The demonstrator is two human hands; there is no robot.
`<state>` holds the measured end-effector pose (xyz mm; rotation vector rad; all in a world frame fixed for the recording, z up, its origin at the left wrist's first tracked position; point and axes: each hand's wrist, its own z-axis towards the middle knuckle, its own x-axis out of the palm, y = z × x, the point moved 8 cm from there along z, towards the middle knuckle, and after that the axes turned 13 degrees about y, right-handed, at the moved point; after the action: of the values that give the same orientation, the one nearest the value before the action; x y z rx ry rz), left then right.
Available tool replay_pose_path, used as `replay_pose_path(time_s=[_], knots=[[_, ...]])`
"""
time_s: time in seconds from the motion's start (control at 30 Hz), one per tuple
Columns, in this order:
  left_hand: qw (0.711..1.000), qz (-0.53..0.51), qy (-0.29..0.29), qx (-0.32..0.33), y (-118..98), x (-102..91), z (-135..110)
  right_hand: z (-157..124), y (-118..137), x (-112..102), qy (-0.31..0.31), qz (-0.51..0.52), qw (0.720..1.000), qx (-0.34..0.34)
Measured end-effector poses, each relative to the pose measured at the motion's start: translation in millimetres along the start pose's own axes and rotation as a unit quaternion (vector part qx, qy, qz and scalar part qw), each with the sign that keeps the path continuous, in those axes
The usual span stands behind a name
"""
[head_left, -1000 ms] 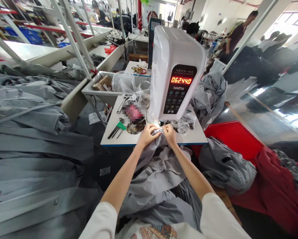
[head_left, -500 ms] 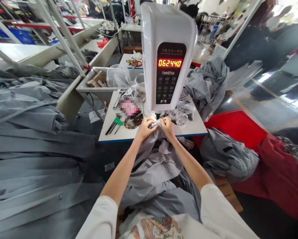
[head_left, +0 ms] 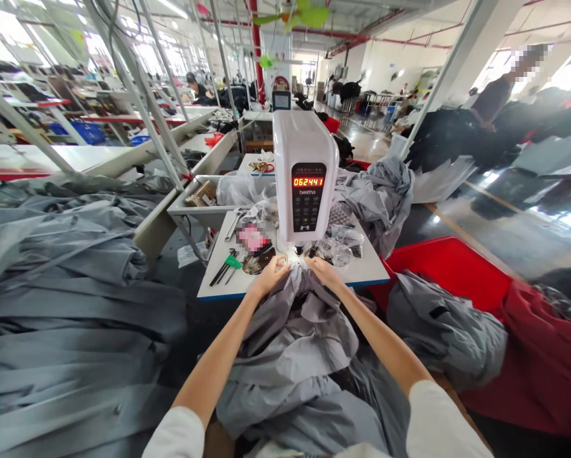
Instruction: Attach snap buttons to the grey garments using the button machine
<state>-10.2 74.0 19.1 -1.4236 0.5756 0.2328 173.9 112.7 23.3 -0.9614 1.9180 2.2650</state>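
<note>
A grey garment [head_left: 295, 331] lies bunched across my lap and up onto the white table [head_left: 361, 273]. My left hand [head_left: 272, 275] and my right hand [head_left: 322, 271] both grip its top edge, fingers closed, side by side. They hold the cloth right under the head of a white press machine [head_left: 304, 172]. Its red display [head_left: 308, 182] reads 062441. Between my hands the cloth lies at the machine's foot.
Hand tools [head_left: 225, 267] and bags of small parts [head_left: 340, 245] lie on the table. A large stack of grey garments [head_left: 65, 305] fills the left. A red bin [head_left: 447, 267] holding grey cloth stands at the right. People work in the background.
The display count rose from 062440 to 062441. My head has lifted and pulled back, so the machine looks smaller. My hands stay at the machine's foot on the cloth.
</note>
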Motion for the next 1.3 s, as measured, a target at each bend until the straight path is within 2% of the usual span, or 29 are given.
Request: replay_pose_path(time_s=[0.07,0.13,0.23,0.33,0.43,0.57,0.63,0.73,0.8,0.9,0.97,1.03,1.1,1.23,1.3], knots=[[0.999,0.003,0.032,-0.019,1.1,-4.8,-5.4,-4.0,-4.1,2.4,0.030,0.028,0.999,0.007],[0.999,0.006,0.041,-0.008,-4.6,-10.1,-8.9,-5.1,-7.3,2.2,0.026,0.065,0.997,0.022],[1.000,-0.005,0.007,-0.004,-14.3,-17.9,-9.6,-1.1,-2.8,-3.0,-0.026,0.100,0.994,0.026],[1.000,-0.019,-0.015,-0.006,-25.2,-18.8,-9.8,2.7,7.5,-5.4,-0.051,0.131,0.989,0.035],[0.998,-0.054,-0.012,0.003,-37.7,-14.7,-18.4,-6.2,23.2,-3.4,-0.025,0.127,0.991,0.043],[0.994,-0.107,0.005,-0.020,-48.6,-6.5,-48.6,-44.2,51.1,12.3,0.129,0.103,0.986,0.003],[0.993,-0.111,0.009,-0.031,-56.6,-4.3,-67.6,-68.8,62.4,15.2,0.181,0.102,0.978,-0.033],[0.994,-0.100,0.018,-0.031,-77.2,-3.7,-92.5,-97.9,69.8,8.7,0.183,0.115,0.974,-0.070],[0.995,-0.092,0.040,-0.025,-95.4,-2.7,-104.6,-112.5,71.5,5.8,0.179,0.123,0.974,-0.072],[0.991,-0.094,0.089,-0.015,-124.7,0.3,-120.7,-133.1,80.8,0.9,0.172,0.133,0.975,-0.048],[0.988,-0.077,0.132,-0.003,-145.1,3.7,-133.9,-149.4,100.5,-3.7,0.185,0.122,0.973,-0.059],[0.987,-0.017,0.158,0.030,-166.1,4.8,-151.1,-169.3,129.4,-7.8,0.221,0.084,0.966,-0.107],[0.983,0.073,0.142,0.093,-187.7,2.5,-171.8,-192.3,160.5,-13.0,0.249,0.028,0.949,-0.189],[0.945,0.217,0.030,0.245,-222.8,-1.3,-217.7,-236.9,203.0,-28.5,0.188,-0.099,0.905,-0.369],[0.920,0.249,-0.021,0.302,-232.2,0.3,-234.9,-251.0,209.0,-30.5,0.153,-0.145,0.886,-0.414]])
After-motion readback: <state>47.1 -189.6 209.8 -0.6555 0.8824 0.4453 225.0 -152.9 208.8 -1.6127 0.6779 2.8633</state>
